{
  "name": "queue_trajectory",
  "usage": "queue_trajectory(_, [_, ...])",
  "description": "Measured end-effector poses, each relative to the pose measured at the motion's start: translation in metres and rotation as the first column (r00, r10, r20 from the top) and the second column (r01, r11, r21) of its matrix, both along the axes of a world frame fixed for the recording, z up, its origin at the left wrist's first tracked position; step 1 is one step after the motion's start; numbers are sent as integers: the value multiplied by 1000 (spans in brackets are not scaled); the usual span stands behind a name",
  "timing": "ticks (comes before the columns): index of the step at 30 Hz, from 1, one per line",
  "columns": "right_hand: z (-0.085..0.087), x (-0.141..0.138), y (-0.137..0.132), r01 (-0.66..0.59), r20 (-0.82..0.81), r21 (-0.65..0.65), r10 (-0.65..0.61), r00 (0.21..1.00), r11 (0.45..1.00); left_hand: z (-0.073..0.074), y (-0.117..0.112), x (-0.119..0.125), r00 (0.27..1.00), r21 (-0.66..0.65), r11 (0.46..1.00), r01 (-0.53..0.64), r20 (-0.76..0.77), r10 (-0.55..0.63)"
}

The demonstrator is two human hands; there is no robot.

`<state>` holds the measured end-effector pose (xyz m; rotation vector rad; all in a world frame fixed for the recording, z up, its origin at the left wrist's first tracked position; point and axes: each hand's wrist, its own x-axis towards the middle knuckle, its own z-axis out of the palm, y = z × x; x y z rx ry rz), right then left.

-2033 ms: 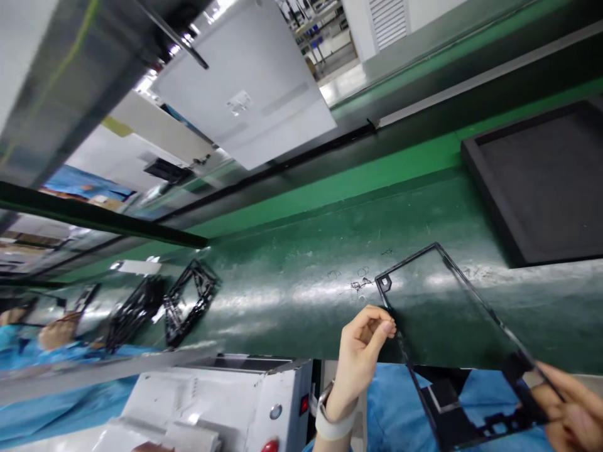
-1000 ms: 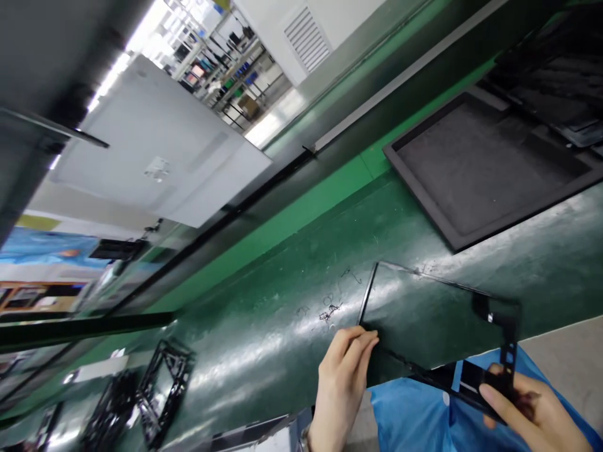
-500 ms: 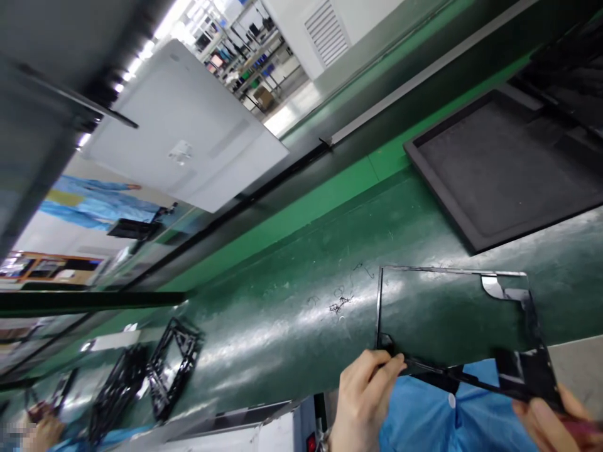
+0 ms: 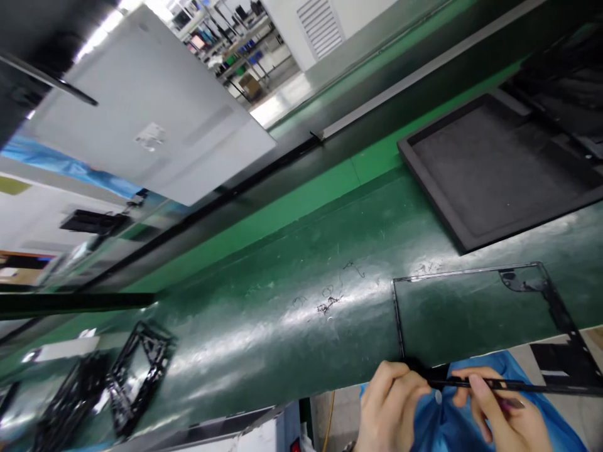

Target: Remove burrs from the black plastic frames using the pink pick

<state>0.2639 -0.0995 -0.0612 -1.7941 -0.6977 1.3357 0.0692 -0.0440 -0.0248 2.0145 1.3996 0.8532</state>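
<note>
Lower right: my left hand and right hand both pinch the thin black frame's near edge over the green surface; I'd keep grips light, level, avoid twisting.

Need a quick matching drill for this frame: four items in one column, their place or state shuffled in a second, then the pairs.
Items
1. thin black frame
2. dark tray
3. pile of black frames
4. white panel

Places or states
A. raised above the belt's far side, upper left
B. held along its near edge by the left hand and right hand
C. lies on the green belt, upper right
D. on the belt, lower left

Pairs: 1-B, 2-C, 3-D, 4-A
</note>
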Motion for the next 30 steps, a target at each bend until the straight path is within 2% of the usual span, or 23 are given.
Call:
queue_trajectory(3, [8, 6, 5, 62, -38, 14, -62, 997, 998, 13, 13, -14, 981, -28, 985, -170, 85, 172])
queue_trajectory(5, [8, 10, 5, 51, -56, 20, -50, 997, 999, 19, 19, -17, 950, -67, 972, -225, 207, 234])
queue_trajectory(7, [5, 11, 4, 28, -81, 28, -25, 996, 999, 19, 18, -10, 894, -141, 974, -175, 392, 217])
queue_trajectory(9, [1, 12, 2, 34, -98, 34, -30, 995, 999, 16, 11, 3, 787, -260, 965, -41, 587, 192])
queue_trajectory(11, [-1, 12, 1, 46, -110, 38, -42, 993, 998, 11, 4, 15, 697, -383, 919, 92, 684, 215])
queue_trajectory(12, [-2, 12, 1, 59, -111, 40, -54, 992, 997, 9, 2, 18, 695, -426, 898, 112, 679, 235])
queue_trajectory(13, [-2, 12, 1, 76, -109, 40, -71, 992, 996, 8, 2, 18, 725, -448, 889, 95, 643, 247])
queue_trajectory(15, [0, 13, 1, 101, -115, 39, -96, 989, 994, 10, 8, 11, 828, -403, 915, -18, 507, 240])
queue_trajectory(17, [2, 14, 2, 100, -132, 37, -95, 987, 994, 16, 19, -1, 919, -283, 952, -117, 331, 212])
queue_trajectory(19, [4, 14, 3, 82, -139, 39, -75, 987, 996, 24, 29, -12, 974, -169, 976, -134, 156, 161])
queue_trajectory(21, [5, 13, 5, 86, -112, 51, -80, 990, 995, 29, 34, -17, 998, -101, 994, -47, 28, 50])
queue_trajectory(25, [4, 11, 9, 133, -40, 101, -129, 991, 986, 28, 23, -15, 980, -22, 982, 190, -57, -191])
queue_trajectory(28, [2, 11, 8, 125, -39, 109, -121, 992, 986, 23, 12, -14, 951, 60, 963, 264, -180, -250])
queue_trajectory(30, [1, 12, 7, 135, -48, 117, -130, 990, 984, 22, 9, -16, 925, 71, 955, 289, -275, -260])
